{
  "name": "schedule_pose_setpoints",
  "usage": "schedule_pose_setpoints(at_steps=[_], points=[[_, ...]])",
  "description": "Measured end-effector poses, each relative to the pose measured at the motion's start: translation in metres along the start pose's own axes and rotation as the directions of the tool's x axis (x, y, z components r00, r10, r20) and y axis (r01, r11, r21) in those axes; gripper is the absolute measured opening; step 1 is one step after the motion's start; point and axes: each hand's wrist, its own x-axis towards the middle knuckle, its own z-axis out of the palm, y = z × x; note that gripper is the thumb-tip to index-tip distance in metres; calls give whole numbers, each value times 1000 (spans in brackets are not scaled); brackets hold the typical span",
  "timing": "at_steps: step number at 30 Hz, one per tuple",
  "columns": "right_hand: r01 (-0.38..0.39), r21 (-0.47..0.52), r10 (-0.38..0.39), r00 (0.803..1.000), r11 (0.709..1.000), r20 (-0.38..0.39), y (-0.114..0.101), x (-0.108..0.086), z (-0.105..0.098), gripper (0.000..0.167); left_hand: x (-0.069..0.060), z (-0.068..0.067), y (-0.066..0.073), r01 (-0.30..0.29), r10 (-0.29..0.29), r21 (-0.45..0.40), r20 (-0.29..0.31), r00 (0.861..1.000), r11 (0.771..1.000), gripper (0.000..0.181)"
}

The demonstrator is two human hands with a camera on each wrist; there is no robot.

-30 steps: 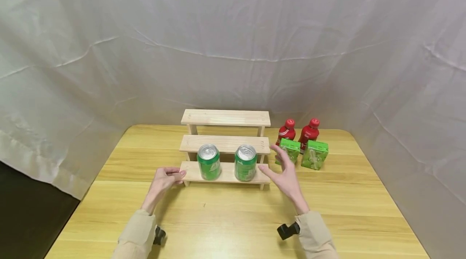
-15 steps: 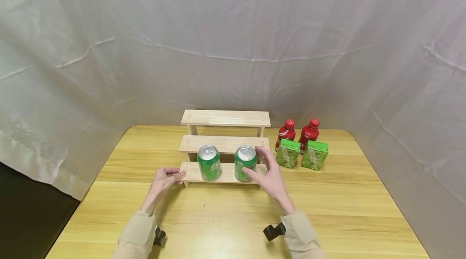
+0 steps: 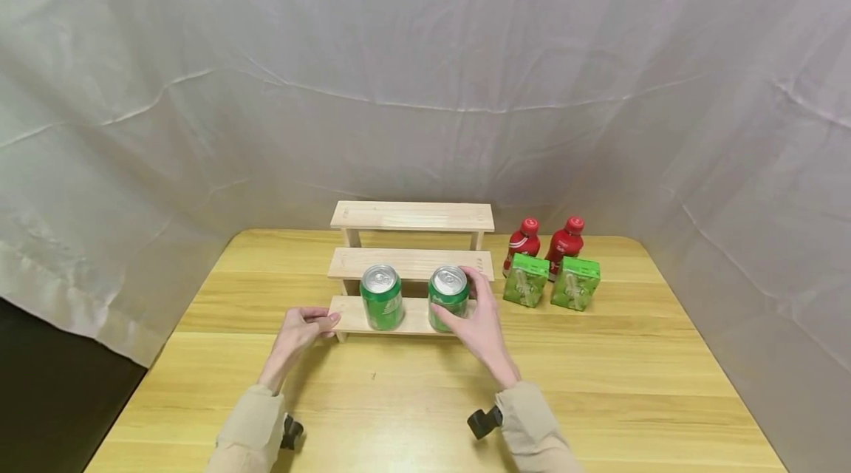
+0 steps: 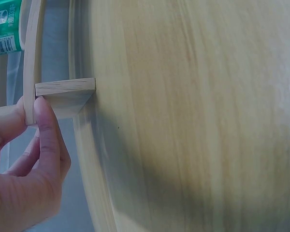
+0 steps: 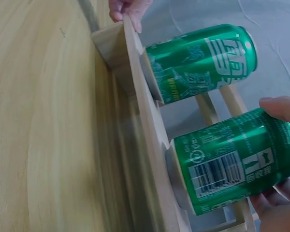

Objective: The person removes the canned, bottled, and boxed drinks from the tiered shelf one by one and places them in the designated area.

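Note:
A three-tier wooden rack carries two green cans on its lowest board. My left hand pinches the left end of that board; the left wrist view shows thumb and fingertips on either side of the board. Around the right can my right hand has its thumb and fingers. The right wrist view has this can standing on the board between thumb and fingers of the hand. The left can stands untouched beside it.
Right of the rack, two green cartons stand in front of two red bottles on the wooden table. A pale curtain hangs behind and at the sides.
My right hand has moved left from beside the rack's right end to the right can and closed its thumb and fingers around it. The left hand has stayed put.

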Motion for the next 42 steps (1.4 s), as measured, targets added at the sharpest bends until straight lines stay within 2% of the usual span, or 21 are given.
schedule_pose_setpoints(at_steps=[16, 23, 31, 37, 42], points=[[64, -24, -66, 994, 998, -84, 6, -1, 5, 72, 0, 0, -1, 8, -8, -1, -10, 1000, 1000, 44], [94, -32, -97, 988, 995, -121, 2, -6, 0, 72, 1, -1, -1, 1, -1, 2, -2, 1000, 1000, 44], [160, -43, -165, 969, 986, -184, 5, -9, -16, 71, 2, 0, -2, -1, 0, -3, -2, 1000, 1000, 43], [199, -36, -202, 952, 979, -231, 9, -12, -36, 72, 2, -1, -3, -4, 4, -7, -1, 1000, 1000, 42], [194, -34, -196, 942, 980, -274, 13, -12, -56, 74, 3, -1, -3, -7, 7, -7, 1, 1000, 1000, 42]])
